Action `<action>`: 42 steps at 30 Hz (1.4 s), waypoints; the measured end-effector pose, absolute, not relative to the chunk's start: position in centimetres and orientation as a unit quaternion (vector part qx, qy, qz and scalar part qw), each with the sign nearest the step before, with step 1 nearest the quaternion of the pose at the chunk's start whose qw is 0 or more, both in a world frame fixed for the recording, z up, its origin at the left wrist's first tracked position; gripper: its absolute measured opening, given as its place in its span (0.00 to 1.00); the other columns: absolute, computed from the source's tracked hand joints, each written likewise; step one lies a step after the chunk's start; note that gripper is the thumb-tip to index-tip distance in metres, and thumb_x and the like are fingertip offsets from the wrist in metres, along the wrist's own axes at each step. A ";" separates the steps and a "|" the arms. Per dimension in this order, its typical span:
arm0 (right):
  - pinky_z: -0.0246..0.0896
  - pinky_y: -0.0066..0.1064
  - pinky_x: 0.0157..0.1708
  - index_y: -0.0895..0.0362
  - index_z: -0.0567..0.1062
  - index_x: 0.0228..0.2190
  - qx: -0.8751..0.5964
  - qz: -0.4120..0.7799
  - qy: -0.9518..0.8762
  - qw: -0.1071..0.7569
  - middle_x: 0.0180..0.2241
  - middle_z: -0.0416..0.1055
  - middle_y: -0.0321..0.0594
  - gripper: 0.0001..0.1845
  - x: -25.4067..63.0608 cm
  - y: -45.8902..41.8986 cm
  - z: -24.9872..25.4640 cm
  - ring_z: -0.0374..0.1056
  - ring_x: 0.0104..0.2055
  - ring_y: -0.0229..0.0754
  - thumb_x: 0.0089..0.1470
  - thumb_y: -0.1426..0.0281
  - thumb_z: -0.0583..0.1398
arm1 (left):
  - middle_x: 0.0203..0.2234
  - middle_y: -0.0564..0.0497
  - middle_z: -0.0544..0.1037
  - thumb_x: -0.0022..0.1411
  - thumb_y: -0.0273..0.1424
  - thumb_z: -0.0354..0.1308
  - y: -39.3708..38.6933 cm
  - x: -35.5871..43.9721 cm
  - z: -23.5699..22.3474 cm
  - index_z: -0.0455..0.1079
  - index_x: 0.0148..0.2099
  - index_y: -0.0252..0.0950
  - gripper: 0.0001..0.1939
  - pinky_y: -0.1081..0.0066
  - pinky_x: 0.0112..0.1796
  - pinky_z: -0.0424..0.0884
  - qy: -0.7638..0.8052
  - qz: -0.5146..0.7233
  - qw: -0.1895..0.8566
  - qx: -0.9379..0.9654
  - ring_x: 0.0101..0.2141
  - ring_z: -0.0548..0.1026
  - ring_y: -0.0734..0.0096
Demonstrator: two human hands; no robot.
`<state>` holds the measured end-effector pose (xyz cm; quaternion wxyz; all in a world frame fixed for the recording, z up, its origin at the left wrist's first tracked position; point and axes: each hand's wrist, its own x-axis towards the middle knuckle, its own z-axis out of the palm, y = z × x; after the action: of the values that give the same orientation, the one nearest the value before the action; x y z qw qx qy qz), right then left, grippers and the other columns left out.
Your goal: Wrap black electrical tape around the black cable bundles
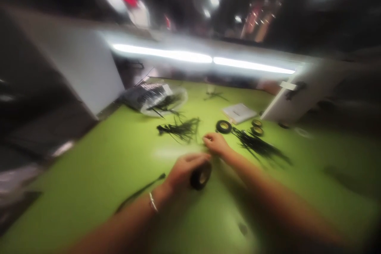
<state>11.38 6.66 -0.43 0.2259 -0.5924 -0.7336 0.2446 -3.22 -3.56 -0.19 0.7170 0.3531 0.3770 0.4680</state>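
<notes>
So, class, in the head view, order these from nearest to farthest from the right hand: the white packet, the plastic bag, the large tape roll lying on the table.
From the right hand:
1. Large tape roll, just beyond it.
2. White packet, farther back, to the right.
3. Plastic bag, back on the left.

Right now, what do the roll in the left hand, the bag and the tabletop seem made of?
Roll: dull black, probably tape, fabric or plastic unclear in blur; paler core, perhaps cardboard.
Bag: likely glossy clear plastic, from crinkled highlights.
Tabletop: smooth green, soft glare; perhaps laminate or rubber.
</notes>
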 end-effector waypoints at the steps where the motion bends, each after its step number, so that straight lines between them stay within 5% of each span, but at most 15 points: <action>1: 0.58 0.28 0.36 0.57 0.77 0.28 -0.605 0.236 -0.727 0.224 0.32 0.77 0.42 0.08 10.7 7.7 -0.5 0.69 0.36 0.41 0.52 0.70 0.58 | 0.24 0.48 0.78 0.50 0.36 0.67 -3.4 -3.3 -0.1 0.78 0.36 0.32 0.14 0.72 0.26 0.67 0.372 0.469 0.729 0.333 0.24 0.73 0.71; 5: 0.56 0.30 0.31 0.58 0.75 0.26 -0.657 0.216 -0.687 0.220 0.28 0.75 0.47 0.13 8.0 9.8 -1.1 0.69 0.31 0.43 0.53 0.62 0.57 | 0.23 0.50 0.78 0.46 0.35 0.69 -3.0 -3.5 -0.2 0.76 0.31 0.32 0.12 0.75 0.25 0.66 0.379 0.487 0.729 0.297 0.23 0.72 0.74; 10: 0.53 0.28 0.26 0.58 0.72 0.19 -0.660 0.244 -0.672 0.230 0.19 0.70 0.38 0.10 8.6 10.4 -1.2 0.64 0.24 0.39 0.47 0.67 0.59 | 0.22 0.51 0.77 0.44 0.35 0.70 -2.5 -3.8 -0.2 0.74 0.28 0.32 0.12 0.75 0.25 0.65 0.406 0.512 0.707 0.271 0.23 0.72 0.74; 16: 0.56 0.25 0.27 0.57 0.71 0.20 -0.607 0.279 -0.693 0.271 0.21 0.70 0.34 0.10 11.5 4.0 -1.0 0.63 0.26 0.35 0.48 0.66 0.60 | 0.27 0.49 0.80 0.43 0.34 0.70 -2.2 -4.2 0.7 0.77 0.41 0.33 0.21 0.74 0.30 0.67 0.441 0.511 0.693 0.252 0.26 0.74 0.72; 23: 0.55 0.26 0.29 0.56 0.74 0.22 -0.480 0.272 -0.802 0.230 0.24 0.72 0.35 0.06 13.7 -3.3 -0.1 0.63 0.27 0.36 0.49 0.70 0.60 | 0.27 0.47 0.79 0.46 0.32 0.66 -1.7 -5.0 -0.1 0.78 0.31 0.31 0.10 0.69 0.35 0.69 0.430 0.383 0.716 0.395 0.30 0.75 0.65; 26: 0.56 0.26 0.29 0.56 0.77 0.28 -0.486 0.298 -0.772 0.280 0.24 0.71 0.34 0.05 14.8 -3.1 1.3 0.63 0.27 0.35 0.49 0.70 0.60 | 0.24 0.47 0.78 0.45 0.33 0.67 -1.9 -4.7 0.1 0.77 0.28 0.31 0.10 0.70 0.32 0.67 0.439 0.314 0.714 0.446 0.27 0.74 0.67; 29: 0.57 0.26 0.27 0.56 0.75 0.43 -0.469 0.369 -0.730 0.333 0.24 0.69 0.31 0.17 14.6 -2.9 2.4 0.61 0.25 0.33 0.50 0.68 0.61 | 0.21 0.48 0.77 0.46 0.33 0.66 -2.8 -4.1 0.2 0.77 0.27 0.31 0.09 0.71 0.30 0.66 0.410 0.268 0.728 0.479 0.25 0.72 0.69; 34: 0.58 0.25 0.28 0.57 0.75 0.24 -0.411 0.401 -0.742 0.347 0.23 0.69 0.33 0.05 14.1 -3.2 3.2 0.63 0.27 0.33 0.49 0.71 0.61 | 0.22 0.48 0.76 0.47 0.32 0.66 -4.2 -3.3 0.1 0.79 0.30 0.33 0.07 0.72 0.26 0.64 0.380 0.283 0.742 0.474 0.23 0.70 0.72; 39: 0.58 0.26 0.26 0.57 0.75 0.28 -0.435 0.369 -0.756 0.322 0.26 0.70 0.35 0.04 16.3 -2.6 3.9 0.63 0.27 0.35 0.50 0.70 0.61 | 0.23 0.48 0.77 0.48 0.37 0.66 -3.8 -3.4 -0.1 0.78 0.29 0.33 0.11 0.72 0.26 0.63 0.414 0.349 0.695 0.473 0.24 0.70 0.71; 42: 0.55 0.27 0.27 0.56 0.75 0.27 -0.439 0.223 -0.829 0.263 0.24 0.69 0.35 0.04 16.5 -3.4 4.4 0.62 0.26 0.35 0.50 0.71 0.59 | 0.23 0.49 0.76 0.50 0.36 0.65 -3.8 -3.5 -0.1 0.76 0.28 0.33 0.11 0.72 0.27 0.64 0.422 0.367 0.655 0.509 0.24 0.69 0.72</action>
<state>16.50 -3.37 4.37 0.2634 -0.4392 -0.8293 0.2234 -3.51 -3.81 -0.10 0.6545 0.5090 0.4217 0.3670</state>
